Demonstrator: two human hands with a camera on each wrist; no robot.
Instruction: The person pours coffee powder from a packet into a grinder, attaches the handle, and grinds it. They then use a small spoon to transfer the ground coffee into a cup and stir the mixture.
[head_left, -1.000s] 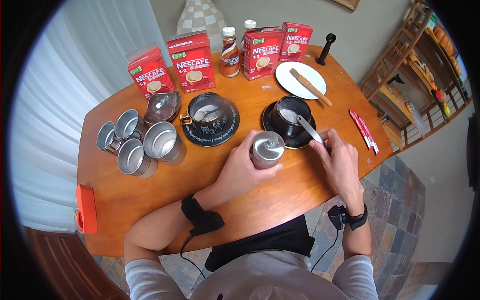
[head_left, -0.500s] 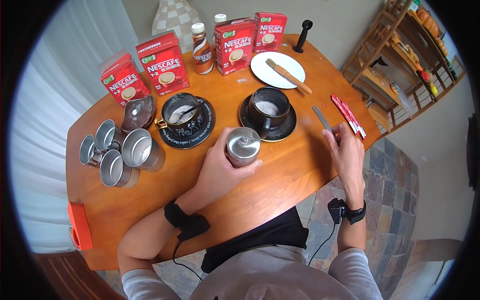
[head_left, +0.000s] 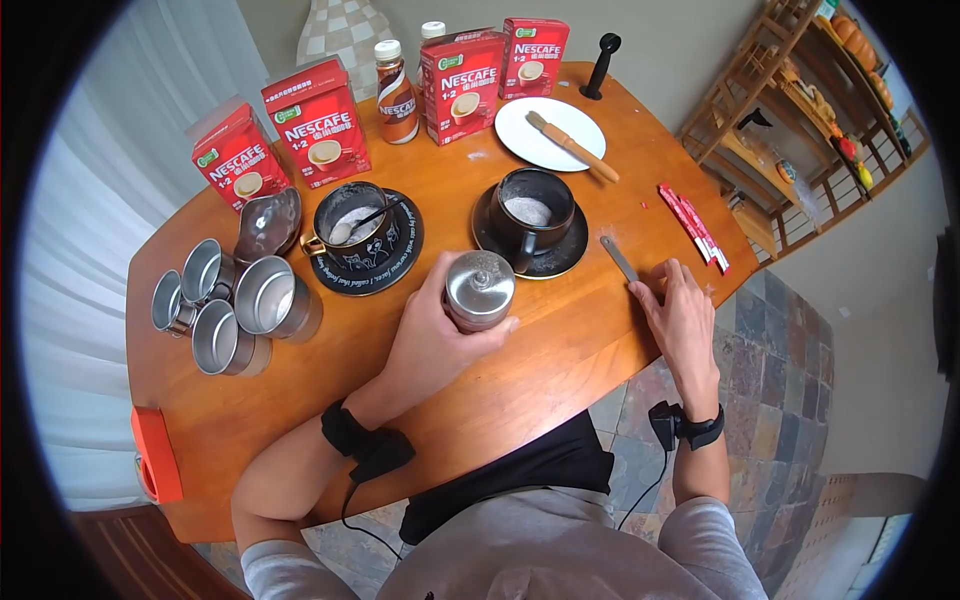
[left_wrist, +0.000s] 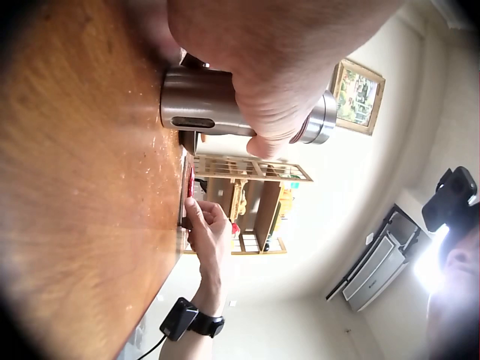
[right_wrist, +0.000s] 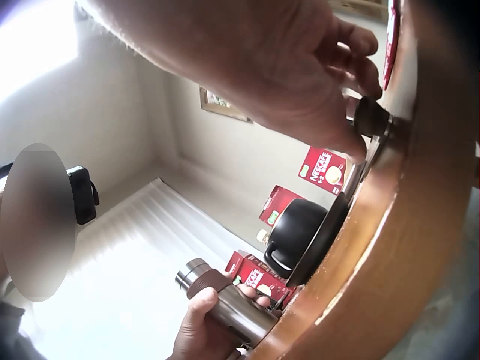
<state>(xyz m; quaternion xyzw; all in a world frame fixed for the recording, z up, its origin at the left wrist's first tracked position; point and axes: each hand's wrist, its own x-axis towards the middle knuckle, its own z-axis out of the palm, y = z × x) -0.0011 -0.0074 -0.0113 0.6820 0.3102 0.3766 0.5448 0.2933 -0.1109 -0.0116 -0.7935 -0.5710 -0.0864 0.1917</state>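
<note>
My left hand (head_left: 430, 335) grips a steel canister (head_left: 481, 292) with a lidded top, in front of the right-hand cup; the left wrist view shows its cylindrical steel body (left_wrist: 199, 101) upright at the table surface. A flat metal utensil (head_left: 619, 258) lies low over the table right of that cup, and my right hand (head_left: 683, 325) pinches its rear end. In the right wrist view its dark handle (right_wrist: 370, 117) is between thumb and fingers. The black cup (head_left: 548, 222) on a black saucer (head_left: 570, 255) contains pale powder.
Left of the canister are a second black cup (head_left: 372, 247) with a spoon, several metal cups (head_left: 225, 345) and a dark glossy dish (head_left: 268, 228). Red boxes (head_left: 325, 150), a bottle (head_left: 398, 115) and a white plate (head_left: 535, 150) with a brush stand behind. Red sachets (head_left: 690, 225) lie right.
My right hand has carried the metal utensil from the right-hand cup's rim rightward and down to the table. The left hand keeps its grip on the canister. The head view has shifted.
</note>
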